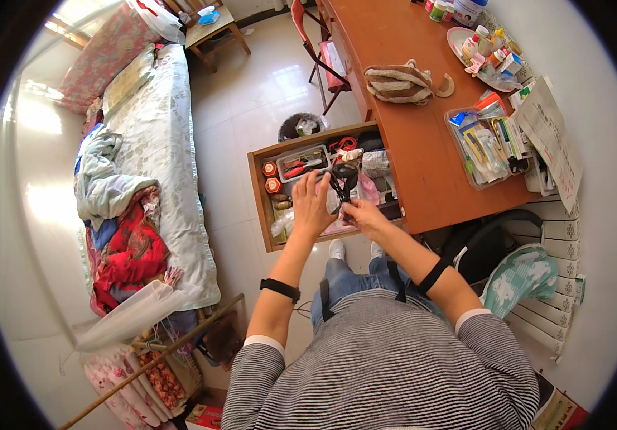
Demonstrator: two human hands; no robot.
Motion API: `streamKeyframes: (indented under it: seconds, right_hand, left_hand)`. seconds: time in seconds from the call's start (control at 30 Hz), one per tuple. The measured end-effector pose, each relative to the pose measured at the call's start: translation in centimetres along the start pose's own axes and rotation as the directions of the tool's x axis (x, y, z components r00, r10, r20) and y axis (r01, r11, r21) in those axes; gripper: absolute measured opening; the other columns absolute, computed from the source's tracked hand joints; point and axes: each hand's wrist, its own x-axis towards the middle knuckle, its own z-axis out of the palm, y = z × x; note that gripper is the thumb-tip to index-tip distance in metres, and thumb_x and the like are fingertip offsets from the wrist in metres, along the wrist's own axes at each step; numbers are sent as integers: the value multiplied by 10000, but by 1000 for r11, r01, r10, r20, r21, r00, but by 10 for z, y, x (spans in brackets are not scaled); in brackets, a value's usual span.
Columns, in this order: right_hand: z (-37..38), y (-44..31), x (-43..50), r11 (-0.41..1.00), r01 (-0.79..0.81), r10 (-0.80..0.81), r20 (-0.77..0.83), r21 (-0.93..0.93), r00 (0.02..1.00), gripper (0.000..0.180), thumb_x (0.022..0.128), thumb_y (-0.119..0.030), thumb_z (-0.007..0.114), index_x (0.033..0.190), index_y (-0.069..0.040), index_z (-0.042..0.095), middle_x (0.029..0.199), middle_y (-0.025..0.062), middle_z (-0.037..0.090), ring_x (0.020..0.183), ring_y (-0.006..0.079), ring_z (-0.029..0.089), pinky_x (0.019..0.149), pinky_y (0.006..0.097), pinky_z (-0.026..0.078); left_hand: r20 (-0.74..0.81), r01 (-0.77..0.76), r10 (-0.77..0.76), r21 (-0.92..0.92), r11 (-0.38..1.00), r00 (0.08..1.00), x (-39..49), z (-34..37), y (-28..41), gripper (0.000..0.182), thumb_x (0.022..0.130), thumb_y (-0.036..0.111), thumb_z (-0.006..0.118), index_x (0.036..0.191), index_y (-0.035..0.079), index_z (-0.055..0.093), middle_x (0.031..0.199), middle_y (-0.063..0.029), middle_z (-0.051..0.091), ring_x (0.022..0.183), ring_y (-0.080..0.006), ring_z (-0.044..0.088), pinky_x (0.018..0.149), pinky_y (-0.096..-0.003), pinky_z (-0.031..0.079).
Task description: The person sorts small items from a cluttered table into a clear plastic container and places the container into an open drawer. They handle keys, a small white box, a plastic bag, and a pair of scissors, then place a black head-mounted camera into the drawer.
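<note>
Above an open wooden drawer [266, 201], both of my hands meet at a bundled black cable [344, 192]. My right hand [364, 216] pinches the lower end of the bundle between thumb and fingers. On its other side, my left hand [309, 204] has a loop of the cable at its fingertips, the fingers only partly curled. A rounded black piece [347, 172] shows at the top of the bundle; whether it belongs to the cable, I cannot tell. Beneath my hands the drawer holds a clear plastic tray [316, 153] of tools, a red cord [345, 143] and two red-and-white boxes [270, 177].
The drawer juts from a brown desk [421, 177] bearing a striped cloth pouch [398, 83], a plastic bin of supplies [481, 145] and a plate of bottles [456, 38]. A wastebasket [295, 126] stands behind the drawer. A bed [174, 134] lies left, a black bag [469, 242] right.
</note>
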Motion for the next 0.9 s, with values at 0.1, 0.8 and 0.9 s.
streamKeyframes:
  seconds: [0.1,0.8,0.9]
  right_hand:
    - [-7,36,14,975,-12,56,-192,223,980,83,972,-40,613,973,42,619,864,115,656,784,222,670,750,341,613]
    - [-52,16,56,-114,-317,86,-327,-942,941,540,778,-474,809,1027,-7,707,1066,183,693,994,321,695,814,399,571]
    - [-48,8,45,-160,-263,-10,-265,-951,964,584,738,-440,842,1122,-36,670,1140,156,653,1058,310,654,822,385,562]
  left_hand:
    - [85,-6,5,12,1000,996,-9,36,-2,1049,536,292,910,1456,137,431,1438,-164,429,1354,-375,379,1115,-529,292]
    - [459,-51,164,-248,967,873,1,157,-48,1215,559,471,925,1553,117,322,1628,-201,229,1506,-403,207,1225,-560,180]
    - [377,53,74,-318,946,923,-12,134,-67,1137,612,434,909,1528,58,350,1621,-222,240,1491,-418,244,1213,-527,239]
